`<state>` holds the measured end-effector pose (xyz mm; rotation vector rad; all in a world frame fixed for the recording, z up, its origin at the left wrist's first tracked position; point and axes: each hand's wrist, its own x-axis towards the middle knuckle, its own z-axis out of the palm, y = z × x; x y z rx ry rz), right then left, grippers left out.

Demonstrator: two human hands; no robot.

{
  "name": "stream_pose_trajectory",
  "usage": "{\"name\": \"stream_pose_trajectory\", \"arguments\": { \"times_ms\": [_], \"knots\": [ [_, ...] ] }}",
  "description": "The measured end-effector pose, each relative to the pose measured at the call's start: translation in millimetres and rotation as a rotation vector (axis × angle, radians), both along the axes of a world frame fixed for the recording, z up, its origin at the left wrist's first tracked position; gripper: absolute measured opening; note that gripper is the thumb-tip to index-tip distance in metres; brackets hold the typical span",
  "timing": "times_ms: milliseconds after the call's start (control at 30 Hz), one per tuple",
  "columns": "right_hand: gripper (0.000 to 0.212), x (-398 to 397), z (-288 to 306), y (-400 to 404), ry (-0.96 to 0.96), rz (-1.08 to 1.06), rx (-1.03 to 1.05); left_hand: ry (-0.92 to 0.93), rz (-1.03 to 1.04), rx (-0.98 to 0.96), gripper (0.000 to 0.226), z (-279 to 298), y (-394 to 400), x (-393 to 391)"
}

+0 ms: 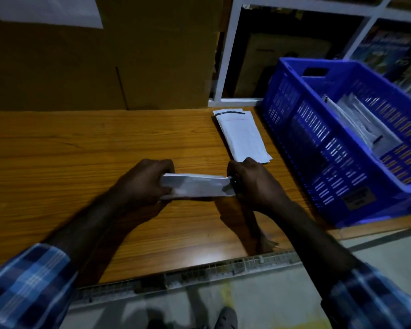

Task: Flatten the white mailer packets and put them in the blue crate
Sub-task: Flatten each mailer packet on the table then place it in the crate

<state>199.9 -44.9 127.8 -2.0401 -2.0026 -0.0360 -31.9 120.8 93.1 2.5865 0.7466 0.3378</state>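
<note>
Mailer packets are the job, and one of them point(196, 188) is up off the table point(81, 148) just now, held level between both hands near the middle of the view. The left hand point(144, 180) has its fingers curled round the packet's nine o'clock end, and the right hand point(252, 180) grips the three o'clock end the same way, so the packet is stretched between them; blur hides how flat it is. A small stack of further packets point(242, 136) lies on the table at about one o'clock from the hands, just beside the blue crate point(318, 143), which sits at two to three o'clock and already has some packets point(356, 119) lying inside. The step in hand looks like the flattening of this one packet, with pulling or pressing its ends. Next, by my reading, it must travel toward three o'clock, clear the crate's near wall and be laid flat on those inside, likely carried by the right hand alone.
</note>
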Motion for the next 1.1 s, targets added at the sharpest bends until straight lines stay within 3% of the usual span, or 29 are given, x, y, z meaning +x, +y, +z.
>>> {"name": "stream_pose_trajectory", "arguments": {
  "times_ms": [67,200,400,533,667,800,967,1100],
  "knots": [
    [0.034,-2,2,-3,-0.028,0.004,0.087,-0.149,0.015,0.109,0.022,10,-6,-8],
    [0.033,-6,-15,-20,-0.066,0.003,0.160,-0.179,0.041,0.269,0.031,-5,-27,-26],
    [0.021,-23,-70,-64,-0.024,0.026,0.106,-0.163,0.020,0.169,0.041,-51,-82,-48],
    [0.037,-44,-74,-59,0.006,0.006,0.106,-0.160,0.063,0.068,0.056,-56,-105,-46],
    [0.046,-81,-75,-16,0.037,-0.022,0.042,-0.114,0.191,0.091,0.054,-61,-94,-25],
    [0.074,-104,-96,14,0.065,0.049,-0.028,0.021,0.191,0.104,0.058,-77,-82,-18],
    [0.064,-112,-112,15,0.117,0.038,0.012,0.047,0.166,0.069,0.060,-86,-82,-19],
    [0.060,-113,-119,13,0.098,0.048,0.067,0.125,0.195,0.164,0.061,-91,-84,-19]
  ]
}}
